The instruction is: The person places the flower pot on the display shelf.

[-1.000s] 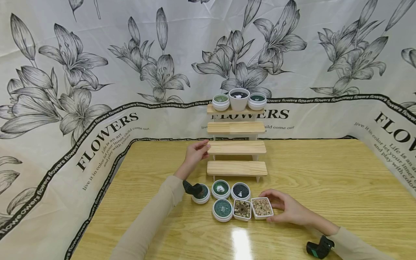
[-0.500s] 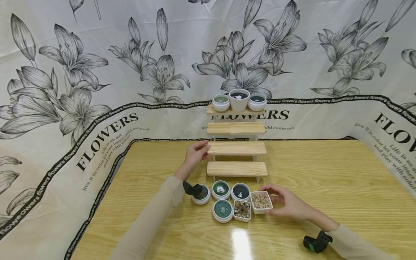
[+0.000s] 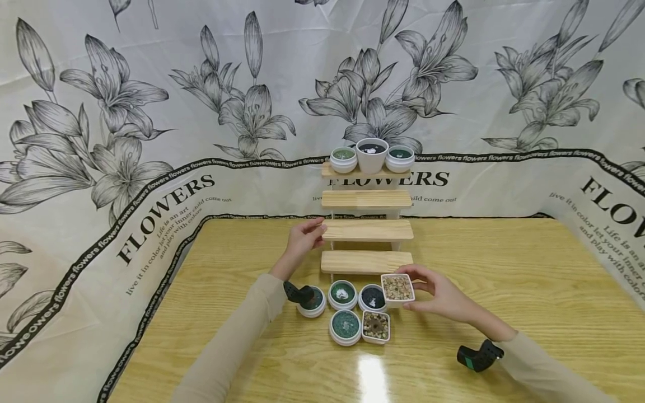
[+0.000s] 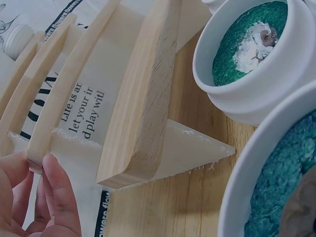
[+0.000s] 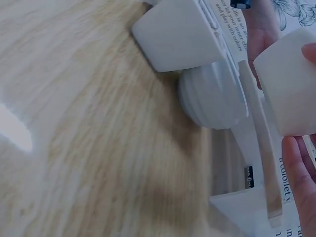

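Note:
My right hand point(image 3: 439, 294) grips a square white pot point(image 3: 397, 287) filled with tan gravel, fingers and thumb on opposite sides. The pot is raised off the table, overlapping the dark round pot point(image 3: 373, 297) in the head view; its bare side wall point(image 5: 286, 84) shows in the right wrist view. My left hand point(image 3: 304, 235) pinches the left end of a plank point(image 4: 40, 153) of the stepped wooden stand point(image 3: 368, 229), second step from the bottom. Finger and thumb meet the plank's end in the left wrist view.
On the table before the stand are a green round pot point(image 3: 342, 294), a teal round pot point(image 3: 345, 327), another round pot point(image 3: 312, 303) by my left wrist and a square pebble pot point(image 3: 375, 327). Three white pots, including a taller one point(image 3: 372, 155), occupy the top step. A flower-printed cloth point(image 3: 252, 184) hangs behind.
My right hand has lifted the gravel pot from beside the pebble pot and carried it forward and slightly left, towards the lowest step. The left hand stays on the stand.

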Action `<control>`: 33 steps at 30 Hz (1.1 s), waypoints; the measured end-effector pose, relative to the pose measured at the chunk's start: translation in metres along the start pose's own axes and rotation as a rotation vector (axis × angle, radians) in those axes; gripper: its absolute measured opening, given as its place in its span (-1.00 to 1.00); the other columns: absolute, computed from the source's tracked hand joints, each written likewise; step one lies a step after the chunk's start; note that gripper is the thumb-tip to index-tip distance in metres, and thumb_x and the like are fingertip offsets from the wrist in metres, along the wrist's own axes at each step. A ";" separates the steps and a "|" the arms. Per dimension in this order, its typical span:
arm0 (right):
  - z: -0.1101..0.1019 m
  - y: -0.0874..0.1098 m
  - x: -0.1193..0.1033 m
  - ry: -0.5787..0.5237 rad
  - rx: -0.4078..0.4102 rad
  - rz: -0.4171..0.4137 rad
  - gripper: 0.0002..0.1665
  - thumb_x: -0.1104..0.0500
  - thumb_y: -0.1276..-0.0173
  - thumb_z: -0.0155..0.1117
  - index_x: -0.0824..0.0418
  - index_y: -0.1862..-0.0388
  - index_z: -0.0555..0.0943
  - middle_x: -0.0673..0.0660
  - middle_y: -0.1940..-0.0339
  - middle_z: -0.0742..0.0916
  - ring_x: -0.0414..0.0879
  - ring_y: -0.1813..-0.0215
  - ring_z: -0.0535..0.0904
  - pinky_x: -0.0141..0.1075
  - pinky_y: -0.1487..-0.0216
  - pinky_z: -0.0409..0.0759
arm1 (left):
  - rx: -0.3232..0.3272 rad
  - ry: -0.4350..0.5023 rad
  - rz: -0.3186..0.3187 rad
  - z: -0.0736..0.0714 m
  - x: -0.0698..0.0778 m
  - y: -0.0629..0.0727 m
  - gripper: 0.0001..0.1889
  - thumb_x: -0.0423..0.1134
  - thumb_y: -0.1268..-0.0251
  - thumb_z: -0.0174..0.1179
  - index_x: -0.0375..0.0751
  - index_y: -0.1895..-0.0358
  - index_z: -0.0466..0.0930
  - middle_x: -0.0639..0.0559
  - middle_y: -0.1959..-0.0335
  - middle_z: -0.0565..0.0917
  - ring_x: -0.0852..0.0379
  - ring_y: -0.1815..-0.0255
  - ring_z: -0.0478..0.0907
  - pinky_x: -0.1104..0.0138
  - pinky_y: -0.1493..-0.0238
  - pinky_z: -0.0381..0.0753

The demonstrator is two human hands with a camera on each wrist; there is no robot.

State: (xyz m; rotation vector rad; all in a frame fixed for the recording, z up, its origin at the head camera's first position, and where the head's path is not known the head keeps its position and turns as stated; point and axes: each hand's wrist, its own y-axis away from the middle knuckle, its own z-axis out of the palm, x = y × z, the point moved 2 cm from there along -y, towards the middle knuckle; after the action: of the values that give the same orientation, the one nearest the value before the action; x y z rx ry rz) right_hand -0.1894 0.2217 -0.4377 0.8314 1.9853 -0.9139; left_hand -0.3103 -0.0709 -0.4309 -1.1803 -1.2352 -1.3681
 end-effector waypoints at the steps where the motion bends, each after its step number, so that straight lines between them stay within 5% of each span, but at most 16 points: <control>1: 0.000 -0.002 -0.001 0.000 0.003 0.001 -0.33 0.44 -0.05 0.44 0.46 -0.17 0.43 0.05 -0.07 0.56 -0.37 0.00 0.54 -0.52 -0.06 0.59 | 0.006 0.004 0.003 0.001 -0.001 0.000 -0.61 -0.30 -0.35 0.18 -0.27 -0.23 0.52 0.11 0.34 0.54 0.30 0.50 0.47 0.53 0.41 0.63; 12: 0.003 -0.024 -0.009 -0.005 0.040 0.051 -0.31 0.43 -0.09 0.42 0.47 -0.22 0.40 0.41 -0.13 0.53 -0.38 0.02 0.55 -0.54 -0.07 0.58 | 0.029 0.009 0.013 0.001 -0.005 -0.003 -0.64 -0.31 -0.35 0.19 -0.25 -0.19 0.55 0.10 0.36 0.54 0.29 0.52 0.47 0.55 0.45 0.62; 27: 0.001 -0.059 -0.019 -0.117 0.086 0.133 -0.26 0.47 -0.10 0.36 0.52 -0.28 0.34 0.49 -0.15 0.48 -0.33 0.04 0.57 -0.50 -0.04 0.61 | 0.029 0.016 0.012 0.000 -0.005 -0.004 -0.63 -0.31 -0.34 0.19 -0.25 -0.20 0.55 0.10 0.36 0.54 0.29 0.52 0.47 0.56 0.46 0.62; 33: 0.000 -0.074 -0.024 -0.078 0.118 0.151 -0.24 0.45 -0.09 0.39 0.45 -0.30 0.37 0.44 -0.12 0.54 -0.29 0.06 0.58 -0.52 -0.06 0.59 | 0.019 0.011 0.010 0.000 -0.005 -0.004 -0.60 -0.29 -0.35 0.19 -0.27 -0.23 0.52 0.07 0.34 0.54 0.29 0.51 0.47 0.55 0.43 0.63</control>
State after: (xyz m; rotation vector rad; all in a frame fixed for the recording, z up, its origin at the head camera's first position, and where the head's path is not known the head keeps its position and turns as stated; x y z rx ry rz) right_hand -0.2367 0.1771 -0.3944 0.9827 1.7889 -0.9677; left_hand -0.3137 -0.0709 -0.4361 -1.1625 -1.2308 -1.3513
